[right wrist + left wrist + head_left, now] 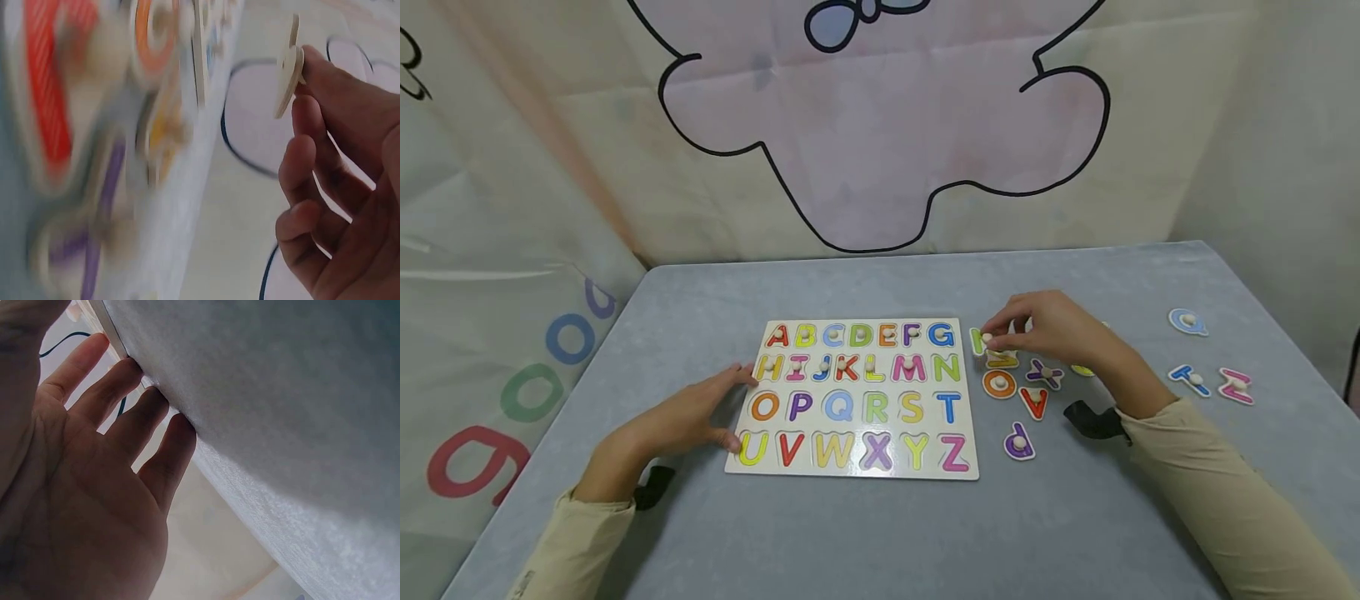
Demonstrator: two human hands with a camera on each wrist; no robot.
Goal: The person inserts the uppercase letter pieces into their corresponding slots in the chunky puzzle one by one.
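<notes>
One green letter piece (289, 78) is pinched by its knob between the thumb and forefinger of the right hand (1056, 327), the grip clamped on it. It sits just outside the upper right corner of the letter board (930, 423). It is probably an N, though the wrist view shows it only edge-on and the fingers cover part of it from above. Nearer the person than the grip lie a yellow W (1002, 360), an orange O (1000, 384) and a red V (1035, 403).

Well left of the grip, the left hand (685, 412) rests at the board's left edge, thumb and fingers apart.

Such a small knob offers little hold, so the piece could twist or drop. A low sweep could knock the W close under the grip. Turned the wrong way, the piece would likely catch on the rim of the N slot (945, 368), left of the grip. Without the left hand's steadying, a push could slide the board across the tabletop (865, 542).
</notes>
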